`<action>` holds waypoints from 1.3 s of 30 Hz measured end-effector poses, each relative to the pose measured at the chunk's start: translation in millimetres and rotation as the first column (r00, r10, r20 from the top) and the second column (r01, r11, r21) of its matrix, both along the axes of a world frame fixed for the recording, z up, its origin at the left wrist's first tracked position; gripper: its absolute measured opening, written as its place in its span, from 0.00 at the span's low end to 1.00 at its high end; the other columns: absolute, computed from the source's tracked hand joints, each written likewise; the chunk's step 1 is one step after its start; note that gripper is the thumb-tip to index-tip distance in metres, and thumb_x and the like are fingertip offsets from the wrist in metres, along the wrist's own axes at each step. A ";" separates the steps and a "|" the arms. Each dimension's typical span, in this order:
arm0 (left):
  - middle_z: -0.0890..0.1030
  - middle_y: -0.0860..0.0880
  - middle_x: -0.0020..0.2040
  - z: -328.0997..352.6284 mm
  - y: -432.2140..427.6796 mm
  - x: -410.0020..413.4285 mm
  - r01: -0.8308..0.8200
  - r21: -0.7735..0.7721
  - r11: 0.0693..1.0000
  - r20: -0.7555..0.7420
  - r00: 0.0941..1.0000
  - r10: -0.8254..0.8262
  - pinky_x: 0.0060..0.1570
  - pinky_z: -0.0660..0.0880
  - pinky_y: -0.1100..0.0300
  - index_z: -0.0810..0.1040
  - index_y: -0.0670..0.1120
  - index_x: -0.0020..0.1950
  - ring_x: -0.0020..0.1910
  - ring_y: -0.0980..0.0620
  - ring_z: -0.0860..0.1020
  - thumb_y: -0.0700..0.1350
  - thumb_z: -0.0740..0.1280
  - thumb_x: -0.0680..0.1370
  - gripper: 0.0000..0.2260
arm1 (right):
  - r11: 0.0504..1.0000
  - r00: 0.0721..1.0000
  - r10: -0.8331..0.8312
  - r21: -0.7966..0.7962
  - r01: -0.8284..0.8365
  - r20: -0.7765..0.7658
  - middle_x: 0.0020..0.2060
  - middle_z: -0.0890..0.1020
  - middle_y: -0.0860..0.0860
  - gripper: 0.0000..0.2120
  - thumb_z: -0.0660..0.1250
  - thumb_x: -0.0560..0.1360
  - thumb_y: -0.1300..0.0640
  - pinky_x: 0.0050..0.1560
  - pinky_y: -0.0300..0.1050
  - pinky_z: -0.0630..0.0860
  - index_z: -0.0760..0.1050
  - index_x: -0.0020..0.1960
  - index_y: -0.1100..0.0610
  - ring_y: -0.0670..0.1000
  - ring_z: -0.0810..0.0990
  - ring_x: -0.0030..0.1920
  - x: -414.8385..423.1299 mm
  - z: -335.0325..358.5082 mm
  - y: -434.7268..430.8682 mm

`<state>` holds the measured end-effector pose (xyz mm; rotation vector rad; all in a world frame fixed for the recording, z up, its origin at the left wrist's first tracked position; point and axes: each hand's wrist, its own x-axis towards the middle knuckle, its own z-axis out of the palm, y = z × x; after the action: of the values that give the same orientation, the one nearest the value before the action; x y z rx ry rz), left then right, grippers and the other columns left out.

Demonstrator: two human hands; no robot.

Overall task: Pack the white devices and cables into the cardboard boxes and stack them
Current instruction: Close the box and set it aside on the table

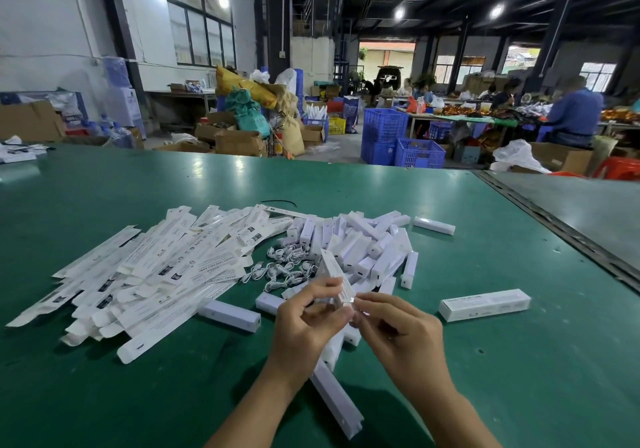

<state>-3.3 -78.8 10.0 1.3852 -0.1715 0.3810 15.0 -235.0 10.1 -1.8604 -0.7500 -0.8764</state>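
Observation:
My left hand [308, 319] and my right hand [398, 329] hold one slim white box [333, 274] between them above the green table [485, 361], its far end pointing away from me. My right fingers pinch the near end flap. A heap of flat unfolded white boxes [149, 274] lies to the left. White bar-shaped devices [367, 250] are piled beyond my hands, with coiled white cables [280, 267] between the two piles. One closed printed box [485, 304] lies to the right. Another long white box [336, 399] lies under my wrists.
A loose device [230, 314] lies left of my hands and another [434, 225] sits at the far edge of the pile. A seam [561, 225] separates a second grey-green table on the right. Blue crates, cartons and seated people fill the hall behind.

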 end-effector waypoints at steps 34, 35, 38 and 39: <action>0.82 0.47 0.52 16.3 30.4 2.5 0.428 -0.444 0.787 0.093 0.896 -0.435 0.44 0.78 0.60 0.80 0.46 0.61 0.42 0.52 0.77 0.55 0.83 0.62 0.31 | 0.999 0.904 -0.011 0.039 0.030 -0.427 0.43 0.82 0.40 0.19 0.76 0.71 0.58 0.34 0.34 0.72 0.79 0.45 0.32 0.43 0.76 0.32 14.1 -5.5 -10.0; 0.82 0.48 0.53 14.5 27.9 2.3 0.404 -0.339 0.850 0.046 0.909 -0.414 0.46 0.78 0.60 0.81 0.48 0.61 0.43 0.53 0.78 0.52 0.82 0.66 0.26 | 0.999 0.895 0.021 0.033 -0.007 -0.446 0.40 0.82 0.41 0.20 0.76 0.71 0.57 0.33 0.37 0.73 0.80 0.45 0.30 0.44 0.75 0.31 12.1 -5.3 -7.5; 0.85 0.47 0.50 8.6 14.9 2.8 0.235 -0.104 0.966 -0.099 0.964 -0.245 0.47 0.79 0.61 0.85 0.52 0.54 0.46 0.53 0.81 0.50 0.76 0.72 0.11 | 0.995 0.871 0.078 -0.011 -0.095 -0.486 0.39 0.83 0.45 0.17 0.75 0.72 0.54 0.35 0.51 0.79 0.80 0.48 0.30 0.47 0.77 0.31 5.2 -5.0 -0.5; 0.86 0.46 0.48 6.3 11.8 4.4 0.183 -0.097 0.978 -0.120 0.974 -0.194 0.46 0.79 0.61 0.86 0.53 0.52 0.45 0.53 0.82 0.51 0.75 0.71 0.10 | 0.994 0.867 0.084 -0.021 -0.108 -0.492 0.38 0.83 0.46 0.15 0.74 0.73 0.53 0.36 0.52 0.79 0.80 0.50 0.32 0.47 0.78 0.31 3.1 -5.5 1.0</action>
<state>1.1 -67.0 16.3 1.2926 -0.1770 0.1380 18.1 -234.0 4.7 -1.9552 -0.5369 -0.2933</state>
